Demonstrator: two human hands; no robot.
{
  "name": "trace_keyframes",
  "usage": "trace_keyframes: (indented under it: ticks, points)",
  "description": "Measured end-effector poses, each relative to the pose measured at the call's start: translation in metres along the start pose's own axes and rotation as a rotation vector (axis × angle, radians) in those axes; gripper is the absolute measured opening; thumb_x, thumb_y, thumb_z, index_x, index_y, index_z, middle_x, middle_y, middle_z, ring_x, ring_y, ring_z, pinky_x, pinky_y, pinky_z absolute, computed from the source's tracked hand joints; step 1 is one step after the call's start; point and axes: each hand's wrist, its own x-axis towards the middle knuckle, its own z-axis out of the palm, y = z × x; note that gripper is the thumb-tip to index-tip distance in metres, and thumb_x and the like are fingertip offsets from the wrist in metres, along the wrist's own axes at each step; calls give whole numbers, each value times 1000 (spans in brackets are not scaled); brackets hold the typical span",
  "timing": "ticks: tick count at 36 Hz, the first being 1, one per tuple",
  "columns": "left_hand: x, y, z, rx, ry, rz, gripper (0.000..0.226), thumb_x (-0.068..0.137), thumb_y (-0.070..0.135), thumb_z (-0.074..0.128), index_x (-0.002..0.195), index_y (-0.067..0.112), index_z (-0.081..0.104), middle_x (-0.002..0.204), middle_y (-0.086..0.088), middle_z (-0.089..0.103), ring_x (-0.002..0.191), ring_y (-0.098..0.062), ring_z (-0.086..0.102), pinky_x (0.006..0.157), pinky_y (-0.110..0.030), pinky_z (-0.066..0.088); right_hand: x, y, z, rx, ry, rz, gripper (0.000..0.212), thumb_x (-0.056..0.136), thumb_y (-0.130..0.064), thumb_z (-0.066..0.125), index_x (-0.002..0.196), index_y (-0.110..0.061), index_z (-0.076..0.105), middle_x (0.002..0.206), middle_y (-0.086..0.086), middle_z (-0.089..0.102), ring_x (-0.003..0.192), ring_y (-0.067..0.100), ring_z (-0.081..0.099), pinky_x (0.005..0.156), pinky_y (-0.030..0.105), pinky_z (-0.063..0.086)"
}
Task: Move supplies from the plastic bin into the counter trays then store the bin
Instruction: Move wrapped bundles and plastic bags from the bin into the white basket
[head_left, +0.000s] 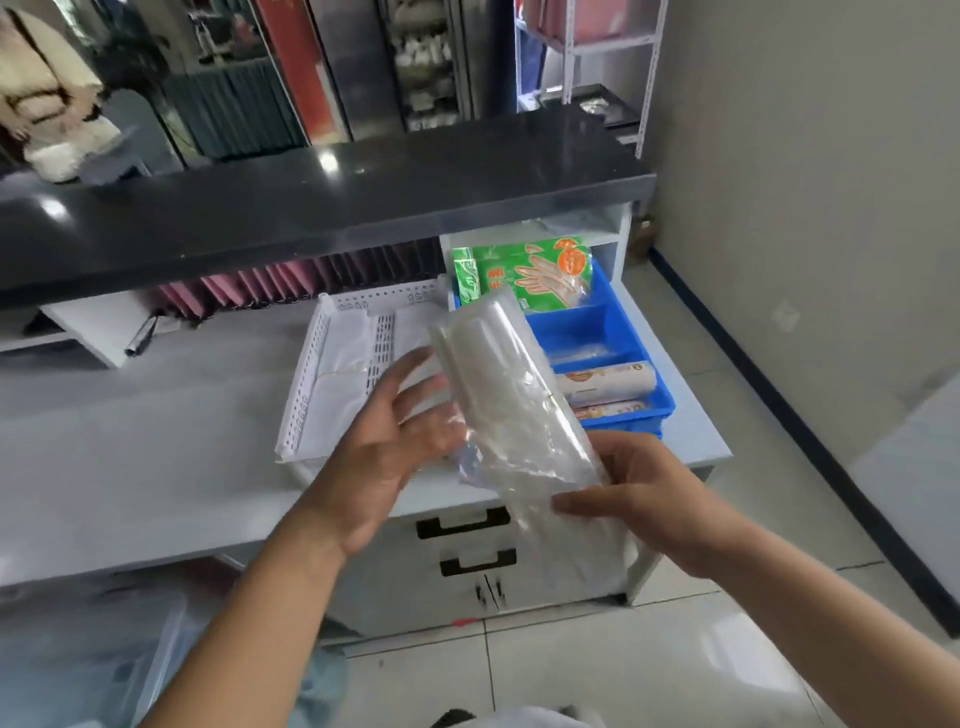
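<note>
A clear plastic packet of supplies (498, 395) is held tilted above the counter's front edge. My right hand (634, 499) grips its lower end. My left hand (384, 441) is spread against its left side, fingers apart, palm touching the wrap. Behind the packet a white perforated tray (332, 374) lies on the counter with white sheets inside. To its right sits a blue divided tray (613, 322) holding green glove packs (530, 270) and rolled packets (608, 382). A translucent plastic bin (88, 660) shows at the lower left, on the floor, blurred.
A dark raised countertop (311, 208) overhangs the grey work surface (130, 441). Pink folders (291, 283) stand beneath it. Drawers with black handles (467, 540) are below the counter. A wall and tiled floor lie to the right. Another person stands at the far left.
</note>
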Motion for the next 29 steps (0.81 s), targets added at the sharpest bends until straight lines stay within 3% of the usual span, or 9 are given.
trace_keyframes:
  ticks: [4, 6, 9, 11, 12, 14, 15, 19, 29]
  points:
    - [28, 52, 1, 511, -36, 208, 97, 63, 40, 87, 144, 49, 35, 152, 22, 37, 140, 6, 33, 112, -25, 30, 21, -8, -29, -317, 143, -117, 26, 79, -15, 78, 92, -36, 71, 86, -16, 72, 82, 4, 67, 74, 25, 53]
    - [46, 74, 13, 910, -87, 320, 99, 65, 42, 89, 146, 48, 32, 154, 24, 28, 141, 12, 21, 113, -14, 19, 34, -17, -40, -500, 231, -151, 26, 78, -19, 75, 77, -42, 64, 75, -15, 66, 74, 5, 61, 67, 26, 49]
    - [84, 89, 35, 1477, -196, 501, 96, 68, 47, 85, 148, 45, 31, 158, 13, 24, 145, -6, 16, 116, -23, 7, 55, -32, -54, -753, 285, -123, 26, 81, -22, 68, 67, -39, 55, 65, -12, 56, 65, 12, 49, 59, 28, 42]
    - [115, 87, 44, 1741, -310, 549, 85, 71, 48, 79, 146, 42, 38, 153, 10, 37, 143, -16, 27, 118, -31, 11, 71, -41, -64, -895, 292, -89, 13, 85, -20, 63, 83, -33, 64, 72, -10, 60, 68, 20, 50, 61, 31, 42]
    - [131, 86, 48, 1819, -351, 522, 75, 74, 45, 77, 141, 41, 44, 145, 11, 47, 137, -17, 38, 117, -34, 21, 80, -45, -70, -963, 299, -79, 16, 85, -19, 61, 94, -32, 66, 80, -5, 65, 73, 24, 51, 64, 32, 44]
    - [160, 85, 50, 1893, -382, 443, 52, 79, 32, 70, 128, 40, 54, 123, 12, 63, 116, -19, 56, 95, -38, 46, 96, -49, -79, -1085, 306, -65, 30, 84, -17, 58, 109, -31, 66, 93, 3, 69, 80, 32, 55, 70, 36, 49]
    - [173, 83, 50, 1916, -382, 421, 44, 80, 26, 67, 122, 37, 57, 113, 10, 66, 106, -21, 60, 83, -38, 50, 105, -49, -83, -1135, 306, -57, 34, 83, -15, 57, 111, -31, 65, 95, 5, 69, 81, 34, 57, 70, 37, 51]
    - [218, 68, 38, 1915, -433, 421, 27, 82, 19, 63, 107, 28, 61, 98, 4, 65, 92, -24, 62, 65, -33, 43, 137, -50, -93, -1204, 285, -15, 43, 80, -11, 54, 114, -36, 64, 91, 6, 69, 79, 35, 61, 67, 37, 52]
    - [302, 27, -11, 1723, -366, 335, 39, 90, 21, 61, 128, 30, 59, 122, -6, 66, 108, -31, 61, 78, -36, 49, 235, -58, -111, -1371, 296, 52, 33, 92, -16, 50, 117, -34, 61, 95, 5, 67, 73, 29, 52, 62, 33, 42]
